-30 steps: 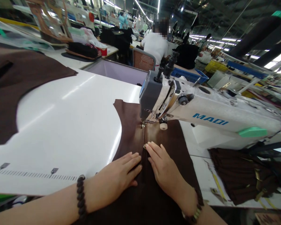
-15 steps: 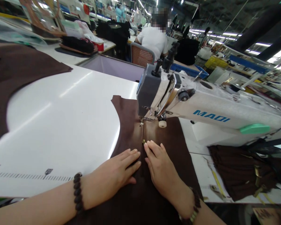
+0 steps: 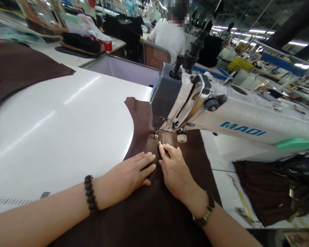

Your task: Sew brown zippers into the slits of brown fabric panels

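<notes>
Dark brown fabric (image 3: 179, 185) with a zipper (image 3: 157, 161) along its middle lies under the presser foot (image 3: 156, 136) of a sewing machine (image 3: 221, 116). My left hand (image 3: 128, 173) rests flat on the fabric, left of the zipper, fingers stretched out. To the right of the zipper lies my right hand (image 3: 176, 171), its fingers slightly bent and the thumb apart. The right index fingertip touches the gold zipper pull (image 3: 159, 143), just in front of the foot. Both palms are hidden.
Another brown piece (image 3: 20, 68) lies on the left of the white table (image 3: 67, 127). Stacked brown pieces with gold hardware (image 3: 267, 192) lie on the right. A person in a white shirt (image 3: 167, 37) sits beyond the machine, on a chair (image 3: 157, 56).
Both hands have moved forward, and the zipper pull is closer to the presser foot. The right fingers are more bent. The whole view has shifted a little.
</notes>
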Demonstrator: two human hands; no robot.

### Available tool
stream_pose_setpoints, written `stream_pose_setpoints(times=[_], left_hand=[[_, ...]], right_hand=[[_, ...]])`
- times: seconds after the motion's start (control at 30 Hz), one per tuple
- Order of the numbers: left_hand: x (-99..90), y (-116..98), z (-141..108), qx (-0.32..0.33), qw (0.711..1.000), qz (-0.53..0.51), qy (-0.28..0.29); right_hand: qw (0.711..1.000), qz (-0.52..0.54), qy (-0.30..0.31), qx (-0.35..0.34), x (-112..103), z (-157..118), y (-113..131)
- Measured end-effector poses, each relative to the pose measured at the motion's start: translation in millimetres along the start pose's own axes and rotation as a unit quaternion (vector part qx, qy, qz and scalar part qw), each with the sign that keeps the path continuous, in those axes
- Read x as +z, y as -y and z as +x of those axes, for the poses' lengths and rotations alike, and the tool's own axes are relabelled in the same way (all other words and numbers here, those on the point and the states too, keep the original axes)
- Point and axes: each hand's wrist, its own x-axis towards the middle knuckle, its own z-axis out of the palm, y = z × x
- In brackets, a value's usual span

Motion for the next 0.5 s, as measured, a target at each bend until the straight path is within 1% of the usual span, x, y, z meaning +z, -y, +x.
stream_pose_setpoints(times=[0.17, 0.37, 0.5], left_hand=[[2.6, 11.8, 5.7, -0.007, 1.0, -0.007, 0.009], [1.5, 25.7, 12.2, -0.003, 1.0, -0.006, 0.03], [0.1, 33.1, 19.4, -0.004, 0.999, -0.007, 0.039]], right_hand=[[1.0, 0.007, -0.018, 0.007, 1.9, 13.1, -5.9], [0.999, 0.016, -0.033, -0.001, 1.5, 27.8, -13.0], [1.0, 0.003, -0.027, -0.001, 1.6, 36.4, -17.5]])
